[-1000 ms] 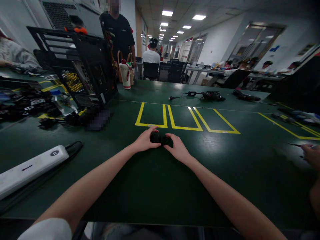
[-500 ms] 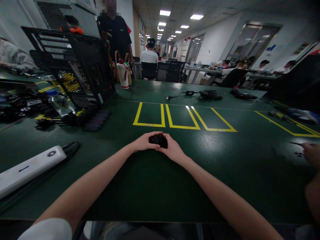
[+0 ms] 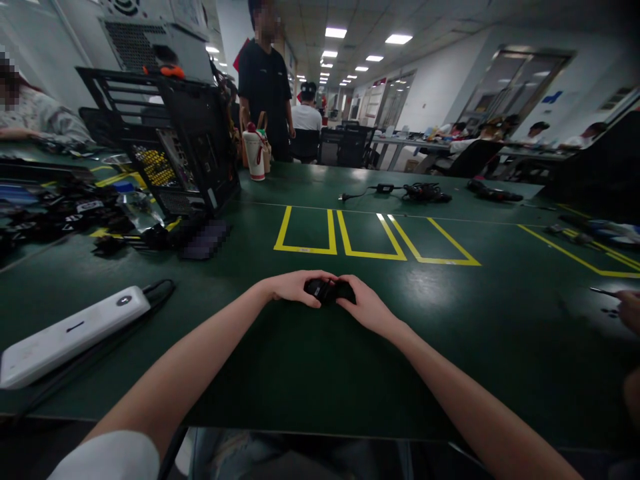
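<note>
My left hand (image 3: pixel 291 287) is closed around a black piece (image 3: pixel 315 289) with a small pale mark, which looks like the body of a computer mouse. Thumb and fingers of my right hand (image 3: pixel 369 304) grip a smooth, rounded black cover (image 3: pixel 345 291) just beside it. A narrow dark gap shows between the two pieces, with my fingertips close together above them; whether they still touch I cannot tell. Both hands are low over the green table (image 3: pixel 320 373), in front of the yellow tape outlines (image 3: pixel 305 251).
A white power strip (image 3: pixel 75 333) lies at left. Behind it stand a water bottle (image 3: pixel 137 207), an open black computer case (image 3: pixel 195 143) and a white cup (image 3: pixel 255 157). Black cables (image 3: pixel 425 192) lie at the back. Another person's hand (image 3: pixel 631 310) holds a thin tool at right.
The black thing, a single rounded form before, now shows as two pieces, the cover moved to the right with my right hand. The view has shifted slightly.
</note>
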The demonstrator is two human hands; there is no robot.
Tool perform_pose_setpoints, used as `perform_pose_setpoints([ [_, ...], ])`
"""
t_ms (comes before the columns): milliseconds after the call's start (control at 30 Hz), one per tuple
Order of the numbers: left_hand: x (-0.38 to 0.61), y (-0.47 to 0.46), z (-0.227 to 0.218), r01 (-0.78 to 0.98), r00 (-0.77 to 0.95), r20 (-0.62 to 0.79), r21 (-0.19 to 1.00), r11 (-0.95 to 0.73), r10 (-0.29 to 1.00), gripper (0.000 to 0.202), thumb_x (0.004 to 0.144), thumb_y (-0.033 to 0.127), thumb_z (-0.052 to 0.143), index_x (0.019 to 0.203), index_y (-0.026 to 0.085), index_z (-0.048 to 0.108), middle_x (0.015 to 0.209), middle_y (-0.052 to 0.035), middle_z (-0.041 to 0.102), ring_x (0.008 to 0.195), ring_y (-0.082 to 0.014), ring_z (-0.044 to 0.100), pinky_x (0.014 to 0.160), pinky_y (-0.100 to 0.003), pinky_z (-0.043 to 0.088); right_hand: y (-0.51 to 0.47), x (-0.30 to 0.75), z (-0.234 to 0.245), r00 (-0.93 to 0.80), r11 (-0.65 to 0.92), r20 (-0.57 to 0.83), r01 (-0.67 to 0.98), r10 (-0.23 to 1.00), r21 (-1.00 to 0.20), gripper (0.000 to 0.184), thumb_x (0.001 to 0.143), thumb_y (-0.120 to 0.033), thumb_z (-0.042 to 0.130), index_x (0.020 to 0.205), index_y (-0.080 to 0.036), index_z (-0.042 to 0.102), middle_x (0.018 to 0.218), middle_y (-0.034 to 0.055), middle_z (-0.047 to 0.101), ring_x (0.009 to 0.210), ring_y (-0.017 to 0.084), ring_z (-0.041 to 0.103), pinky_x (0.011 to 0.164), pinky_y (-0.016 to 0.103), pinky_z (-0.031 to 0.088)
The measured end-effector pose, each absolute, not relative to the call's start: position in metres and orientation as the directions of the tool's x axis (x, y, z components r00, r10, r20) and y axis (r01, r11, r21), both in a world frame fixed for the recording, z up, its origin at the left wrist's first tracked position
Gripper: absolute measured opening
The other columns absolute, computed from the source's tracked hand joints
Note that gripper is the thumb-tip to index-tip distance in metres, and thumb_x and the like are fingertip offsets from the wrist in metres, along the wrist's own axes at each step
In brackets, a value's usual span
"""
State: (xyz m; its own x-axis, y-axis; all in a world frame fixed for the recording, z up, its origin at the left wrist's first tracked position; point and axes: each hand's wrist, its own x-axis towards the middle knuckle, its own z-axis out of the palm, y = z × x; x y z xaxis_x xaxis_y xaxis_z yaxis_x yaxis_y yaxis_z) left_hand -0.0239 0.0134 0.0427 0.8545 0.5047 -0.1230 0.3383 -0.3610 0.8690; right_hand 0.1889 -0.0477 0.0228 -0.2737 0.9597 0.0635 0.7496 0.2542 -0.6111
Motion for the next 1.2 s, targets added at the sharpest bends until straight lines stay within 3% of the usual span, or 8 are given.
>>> perform_pose_setpoints([
  [200, -0.021, 0.001, 0.039, 0.375, 0.803, -0.091, 0.845, -0.381, 0.588, 0.056, 0.073, 0.025, 0.061, 0.122, 0.028, 0.034, 0.122, -0.0040, 0.042, 0.110, -0.0227, 0.045, 0.090, -0.040, 0.041, -0.070, 0.198, 0.030, -0.296, 0.277, 0.056, 0.790, 0.954, -0.547, 0.042, 0.079, -0.022, 0.052, 0.120, -0.020, 0.043, 0.121, 0.0076, 0.051, 0.115, 0.022, 0.047, 0.098, 0.042, 0.038],
  [400, -0.030, -0.049, 0.043, 0.499, 0.718, -0.019, 0.711, -0.496, 0.696, 0.055, 0.074, 0.028, 0.059, 0.122, 0.024, 0.031, 0.114, -0.0068, 0.046, 0.101, -0.0236, 0.044, 0.085, -0.040, 0.044, -0.115, 0.180, 0.039, -0.386, 0.383, 0.086, 0.817, 0.919, -0.431, 0.051, 0.078, -0.014, 0.049, 0.127, -0.017, 0.037, 0.124, 0.0122, 0.049, 0.112, 0.026, 0.049, 0.096, 0.047, 0.041],
  [567, -0.046, -0.108, 0.045, 0.587, 0.663, 0.070, 0.570, -0.576, 0.745, 0.057, 0.069, 0.023, 0.061, 0.120, 0.023, 0.035, 0.114, -0.0070, 0.044, 0.106, -0.0267, 0.037, 0.094, -0.046, 0.037, -0.153, 0.148, 0.041, -0.472, 0.436, 0.094, 0.696, 0.877, -0.570, 0.053, 0.076, -0.009, 0.049, 0.127, -0.016, 0.036, 0.121, 0.0116, 0.052, 0.111, 0.025, 0.049, 0.097, 0.044, 0.042],
  [700, -0.062, -0.146, 0.032, 0.570, 0.617, 0.082, 0.639, -0.516, 0.783, 0.070, 0.069, 0.018, 0.060, 0.127, 0.025, 0.022, 0.124, -0.0091, 0.037, 0.117, -0.0254, 0.034, 0.099, -0.044, 0.034, -0.174, 0.127, 0.031, -0.426, 0.376, 0.155, 0.502, 0.891, -0.779, 0.056, 0.074, -0.004, 0.050, 0.125, -0.022, 0.035, 0.128, 0.0085, 0.044, 0.118, 0.021, 0.045, 0.102, 0.040, 0.039],
  [833, -0.076, -0.168, 0.018, 0.555, 0.612, 0.087, 0.660, -0.505, 0.786, 0.080, 0.065, 0.025, 0.068, 0.129, 0.029, 0.020, 0.126, -0.0088, 0.037, 0.119, -0.0283, 0.034, 0.099, -0.047, 0.035, -0.189, 0.110, 0.019, -0.295, 0.166, 0.099, 0.211, 0.950, -0.963, 0.057, 0.069, -0.003, 0.055, 0.118, -0.027, 0.038, 0.123, 0.0043, 0.043, 0.110, 0.018, 0.052, 0.095, 0.036, 0.046],
  [967, -0.082, -0.181, 0.008, 0.566, 0.605, 0.095, 0.646, -0.511, 0.791, 0.071, 0.068, 0.022, 0.066, 0.126, 0.038, 0.028, 0.125, -0.0059, 0.039, 0.115, -0.0259, 0.042, 0.095, -0.043, 0.040, -0.200, 0.092, 0.013, -0.223, 0.061, 0.050, 0.045, 0.974, -0.997, 0.052, 0.063, 0.000, 0.056, 0.106, -0.027, 0.046, 0.115, 0.0020, 0.045, 0.107, 0.019, 0.053, 0.092, 0.034, 0.047],
  [1067, -0.085, -0.189, 0.000, 0.542, 0.594, 0.169, 0.639, -0.546, 0.787, 0.063, 0.067, 0.019, 0.063, 0.121, 0.039, 0.035, 0.118, -0.0058, 0.044, 0.109, -0.0261, 0.048, 0.088, -0.039, 0.047, -0.206, 0.084, 0.010, -0.269, 0.038, 0.037, -0.002, 0.962, -0.999, 0.050, 0.059, -0.003, 0.061, 0.102, -0.025, 0.048, 0.105, 0.0026, 0.048, 0.099, 0.019, 0.057, 0.088, 0.034, 0.049],
  [1200, -0.103, -0.196, -0.002, 0.530, 0.483, 0.274, 0.665, -0.527, 0.832, 0.056, 0.066, 0.022, 0.059, 0.113, 0.043, 0.039, 0.112, -0.0044, 0.051, 0.098, -0.0262, 0.056, 0.075, -0.036, 0.053, -0.209, 0.099, 0.007, -0.319, 0.128, 0.084, 0.121, 0.944, -0.984, 0.063, 0.057, -0.017, 0.072, 0.113, -0.028, 0.044, 0.116, 0.0069, 0.048, 0.110, 0.028, 0.051, 0.095, 0.043, 0.044],
])
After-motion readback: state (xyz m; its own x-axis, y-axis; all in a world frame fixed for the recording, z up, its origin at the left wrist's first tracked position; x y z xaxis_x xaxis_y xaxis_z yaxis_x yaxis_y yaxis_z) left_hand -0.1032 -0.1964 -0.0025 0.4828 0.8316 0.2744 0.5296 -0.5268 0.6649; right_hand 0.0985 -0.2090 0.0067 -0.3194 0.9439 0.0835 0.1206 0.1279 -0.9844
